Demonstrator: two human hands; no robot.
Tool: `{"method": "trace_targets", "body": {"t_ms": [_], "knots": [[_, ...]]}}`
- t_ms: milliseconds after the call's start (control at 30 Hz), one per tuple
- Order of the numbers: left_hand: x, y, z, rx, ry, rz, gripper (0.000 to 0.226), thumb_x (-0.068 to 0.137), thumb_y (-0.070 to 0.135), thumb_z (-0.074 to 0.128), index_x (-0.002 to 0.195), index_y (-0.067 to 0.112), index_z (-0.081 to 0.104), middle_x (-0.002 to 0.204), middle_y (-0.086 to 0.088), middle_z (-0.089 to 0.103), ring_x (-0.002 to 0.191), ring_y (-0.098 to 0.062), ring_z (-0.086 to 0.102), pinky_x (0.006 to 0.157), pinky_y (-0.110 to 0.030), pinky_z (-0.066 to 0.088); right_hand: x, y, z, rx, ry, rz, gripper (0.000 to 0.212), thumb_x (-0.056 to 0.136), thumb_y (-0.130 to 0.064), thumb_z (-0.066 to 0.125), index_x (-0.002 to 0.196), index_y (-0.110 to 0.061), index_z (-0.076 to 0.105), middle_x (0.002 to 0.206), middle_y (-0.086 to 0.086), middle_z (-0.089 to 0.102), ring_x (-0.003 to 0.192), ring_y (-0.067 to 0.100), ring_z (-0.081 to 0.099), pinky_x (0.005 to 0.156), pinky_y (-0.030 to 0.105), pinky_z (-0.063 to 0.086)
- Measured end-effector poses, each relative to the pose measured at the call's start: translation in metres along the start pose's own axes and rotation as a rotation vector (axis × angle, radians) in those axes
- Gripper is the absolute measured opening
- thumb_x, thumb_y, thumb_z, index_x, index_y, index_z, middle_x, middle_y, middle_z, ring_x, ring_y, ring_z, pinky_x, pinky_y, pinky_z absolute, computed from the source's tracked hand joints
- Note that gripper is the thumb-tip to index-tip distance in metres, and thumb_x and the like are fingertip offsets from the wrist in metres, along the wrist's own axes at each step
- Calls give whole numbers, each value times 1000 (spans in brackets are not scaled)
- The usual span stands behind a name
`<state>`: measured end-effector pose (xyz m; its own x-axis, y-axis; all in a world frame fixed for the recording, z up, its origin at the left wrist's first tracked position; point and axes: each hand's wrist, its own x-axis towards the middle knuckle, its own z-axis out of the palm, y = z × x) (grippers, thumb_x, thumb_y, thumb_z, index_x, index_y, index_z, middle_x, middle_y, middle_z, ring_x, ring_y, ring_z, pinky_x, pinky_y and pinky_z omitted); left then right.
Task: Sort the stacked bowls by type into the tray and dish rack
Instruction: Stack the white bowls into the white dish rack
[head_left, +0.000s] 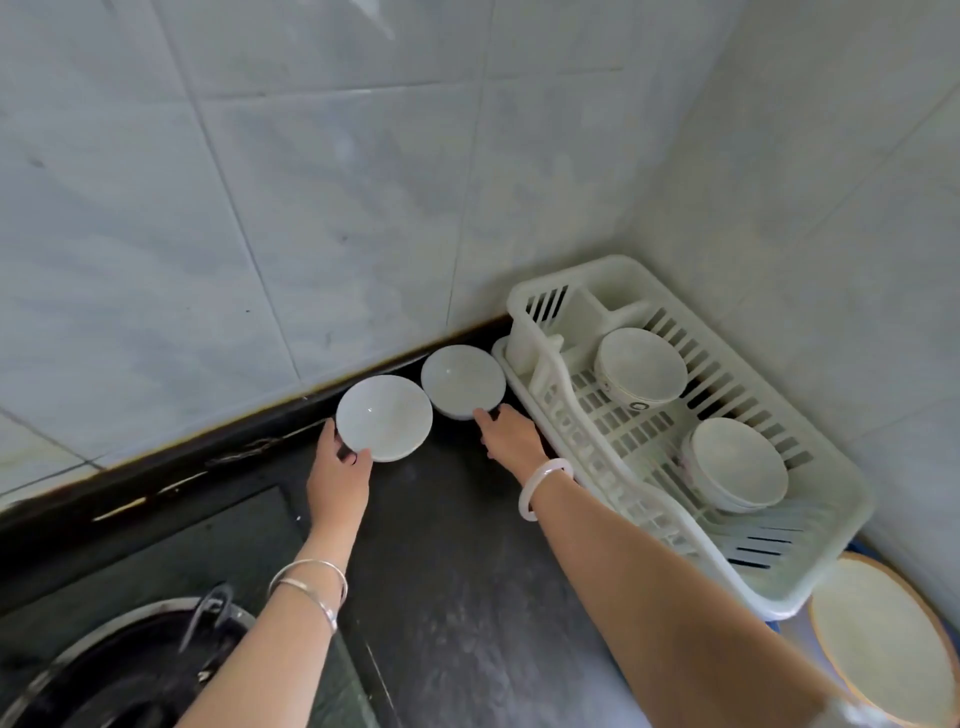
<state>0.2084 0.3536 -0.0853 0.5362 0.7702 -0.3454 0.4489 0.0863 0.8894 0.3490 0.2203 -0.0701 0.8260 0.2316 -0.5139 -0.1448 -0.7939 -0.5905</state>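
At my far left the wok (130, 670) sits on the hob, out of this. My left hand (337, 470) has the left white bowl (384, 418) by its near rim, with the thumb laid over the edge and the fingers (330, 434) curled round its left side. It stands upright on the dark worktop (447, 561) near the wall. The right white bowl (463, 382) is just beside it, further back and almost touching the dish rack (826, 467). My right hand (511, 441) reaches for that bowl. Its thumb tip meets the near rim and its fingers (506, 413) lie nearly straight, holding nothing. In the rack a patterned bowl stack (640, 366) leans at the far end and a plain bowl stack (737, 465) sits nearer me. A plate (883, 634) lies at the right edge.

The rack lies to the right of both white bowls, so I judge my right hand is the nearer one for the carry. My left would have to cross over.
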Motion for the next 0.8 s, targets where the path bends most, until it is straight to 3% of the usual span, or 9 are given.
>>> {"method": "trace_targets", "body": {"t_ms": [67,133,233,333,433,600,800], "knots": [[2,-2,1,-37,-2,6,55,87,7,52,138,26,41,133,0,57,123,-22,50,93,-28,35,7,-4,5,172,-4,79,40,95,-35,42,126,-9,44,109,14,65,90,28,65,77,40,56],[4,-5,1,-77,-4,-5,56,87,7,52,138,27,42,133,1,56,124,-20,49,94,-28,35,10,-10,9,408,-33,160,35,95,-25,42,127,-10,42,96,12,65,74,22,65,57,29,54],[6,-8,1,-131,-7,-26,57,88,7,52,140,26,39,137,0,53,126,-22,47,105,-36,38,13,-16,9,707,-22,215,32,94,-10,43,126,-3,44,93,16,63,78,25,66,58,27,55],[9,-10,2,-182,-15,-37,57,89,7,52,140,27,38,138,-1,52,127,-23,47,106,-47,40,7,-14,2,799,-1,220,35,93,-4,44,128,-6,42,110,17,60,80,25,66,56,26,57],[12,-14,3,-241,-26,-50,56,90,7,53,140,27,38,139,-1,50,129,-22,44,107,-48,39,-1,-13,-7,741,60,121,41,93,-4,43,134,-11,42,117,15,59,80,22,66,46,20,55],[12,-16,5,-421,-51,-113,44,97,17,44,140,26,39,141,-4,47,123,-23,50,104,-38,41,-13,-33,-15,538,32,-45,36,94,-8,45,129,-15,44,106,12,63,75,18,68,47,18,54],[14,-13,6,-514,-26,-196,42,100,35,30,138,21,42,142,-8,46,124,-31,50,101,-37,40,-23,-53,-1,126,-15,-140,20,92,-14,43,109,-9,52,81,14,70,60,18,67,60,27,59]]}}
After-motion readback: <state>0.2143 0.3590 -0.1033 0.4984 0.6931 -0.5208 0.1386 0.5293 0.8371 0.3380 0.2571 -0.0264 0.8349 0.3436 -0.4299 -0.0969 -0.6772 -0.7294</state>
